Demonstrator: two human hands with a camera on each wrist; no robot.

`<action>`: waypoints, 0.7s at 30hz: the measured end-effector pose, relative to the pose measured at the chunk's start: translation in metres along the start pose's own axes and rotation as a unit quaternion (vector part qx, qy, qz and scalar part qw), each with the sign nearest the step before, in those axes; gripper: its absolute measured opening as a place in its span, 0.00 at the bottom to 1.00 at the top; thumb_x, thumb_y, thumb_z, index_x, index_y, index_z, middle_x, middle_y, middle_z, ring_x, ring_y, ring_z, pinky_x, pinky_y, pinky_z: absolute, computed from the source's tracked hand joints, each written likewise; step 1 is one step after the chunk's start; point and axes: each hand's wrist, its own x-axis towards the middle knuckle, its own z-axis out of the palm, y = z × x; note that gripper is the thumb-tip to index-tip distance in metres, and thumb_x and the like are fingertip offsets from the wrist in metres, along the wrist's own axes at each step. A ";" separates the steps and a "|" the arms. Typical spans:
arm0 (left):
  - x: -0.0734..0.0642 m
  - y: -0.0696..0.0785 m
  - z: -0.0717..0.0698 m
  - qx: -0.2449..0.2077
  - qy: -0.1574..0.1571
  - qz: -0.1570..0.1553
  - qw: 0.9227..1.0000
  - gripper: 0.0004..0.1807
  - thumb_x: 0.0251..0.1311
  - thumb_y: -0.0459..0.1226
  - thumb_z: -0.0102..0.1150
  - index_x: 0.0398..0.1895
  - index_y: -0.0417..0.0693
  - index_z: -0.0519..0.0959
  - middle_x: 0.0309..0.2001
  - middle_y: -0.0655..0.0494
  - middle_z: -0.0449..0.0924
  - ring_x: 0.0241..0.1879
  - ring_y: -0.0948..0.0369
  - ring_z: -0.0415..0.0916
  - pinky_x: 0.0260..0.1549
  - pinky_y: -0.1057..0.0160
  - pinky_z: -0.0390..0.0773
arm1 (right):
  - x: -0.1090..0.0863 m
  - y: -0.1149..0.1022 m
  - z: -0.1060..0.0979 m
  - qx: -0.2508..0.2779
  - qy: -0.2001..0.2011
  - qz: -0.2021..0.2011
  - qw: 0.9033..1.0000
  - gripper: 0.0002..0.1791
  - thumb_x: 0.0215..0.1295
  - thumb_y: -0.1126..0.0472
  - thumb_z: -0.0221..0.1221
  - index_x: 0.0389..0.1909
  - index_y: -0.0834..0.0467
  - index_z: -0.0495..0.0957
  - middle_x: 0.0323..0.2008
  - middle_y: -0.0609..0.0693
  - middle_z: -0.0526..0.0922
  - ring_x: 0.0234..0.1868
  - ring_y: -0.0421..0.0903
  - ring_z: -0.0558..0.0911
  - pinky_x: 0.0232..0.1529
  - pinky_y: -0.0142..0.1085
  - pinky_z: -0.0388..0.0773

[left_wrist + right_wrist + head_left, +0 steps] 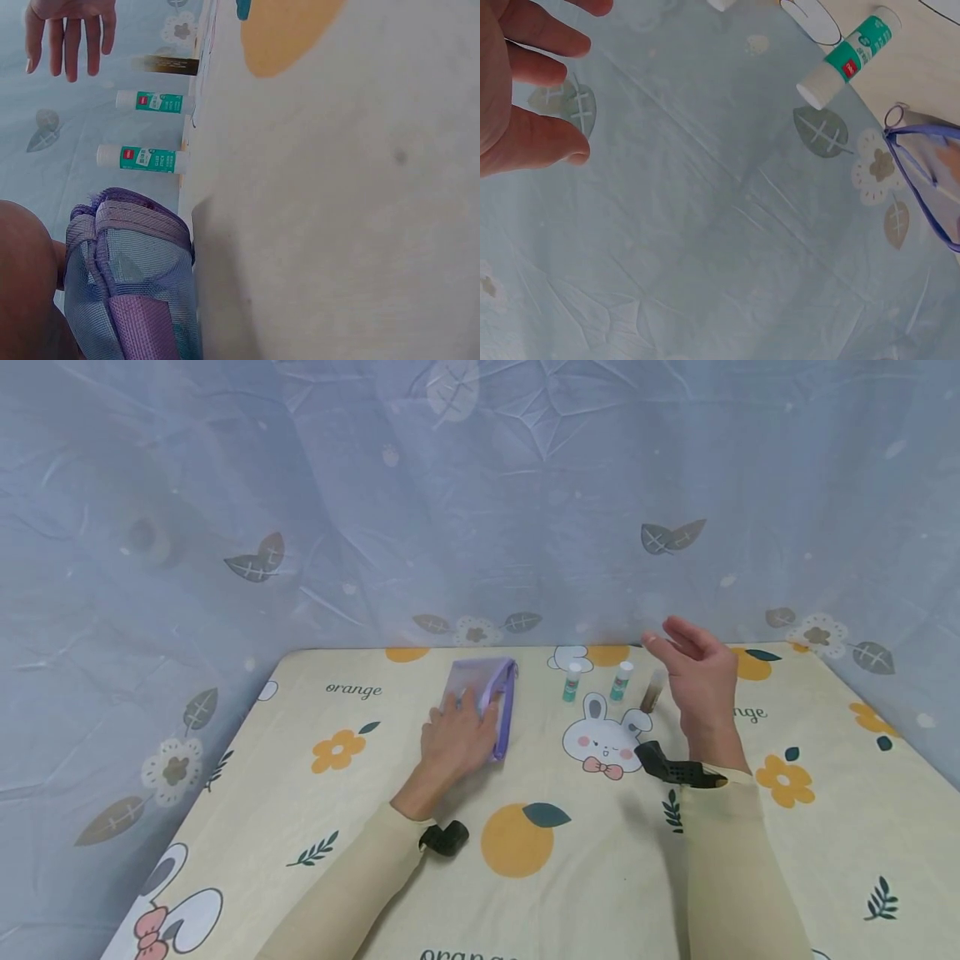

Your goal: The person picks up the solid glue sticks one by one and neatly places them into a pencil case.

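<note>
A purple mesh zip pouch (507, 727) lies at the middle back of the table. My left hand (459, 737) rests on it with fingers spread, the thumb by its edge. In the left wrist view the pouch (142, 255) bulges, and a bit of teal shows low through its mesh. To its right stand two white-capped glue sticks with teal labels, the nearer one (572, 683) and another (621, 682). Beside them is a small brown tube (652, 692). My right hand (701, 681) is raised beside the tube, fingers extended, holding nothing.
A cream cloth (337, 810) printed with oranges, flowers and rabbits covers the table. Behind it hangs a pale blue-grey curtain (480, 510) with leaf prints, close to the table's back edge. Both wrists wear black straps.
</note>
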 end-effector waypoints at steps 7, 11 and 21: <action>0.000 -0.001 0.000 0.004 -0.002 -0.002 1.000 0.38 0.81 0.58 0.34 0.84 0.48 0.58 0.80 0.37 0.62 0.72 0.31 0.66 0.68 0.31 0.68 | 0.003 0.006 -0.001 0.005 0.014 0.014 1.000 0.35 0.71 0.46 0.68 0.77 0.44 0.71 0.77 0.45 0.73 0.78 0.46 0.71 0.82 0.45 0.63; 0.000 -0.001 0.001 0.004 -0.001 -0.002 1.000 0.37 0.81 0.58 0.34 0.84 0.47 0.59 0.79 0.36 0.63 0.73 0.31 0.66 0.68 0.31 0.68 | 0.004 0.010 -0.001 0.009 0.019 0.018 1.000 0.36 0.71 0.47 0.68 0.78 0.45 0.70 0.78 0.45 0.72 0.78 0.47 0.71 0.81 0.43 0.64; 0.001 -0.001 0.002 0.000 0.003 -0.003 1.000 0.38 0.81 0.59 0.34 0.84 0.49 0.59 0.80 0.37 0.62 0.72 0.30 0.66 0.68 0.31 0.68 | 0.008 0.022 -0.002 0.006 0.021 0.043 0.999 0.38 0.71 0.46 0.68 0.79 0.43 0.68 0.79 0.43 0.70 0.80 0.46 0.69 0.81 0.42 0.63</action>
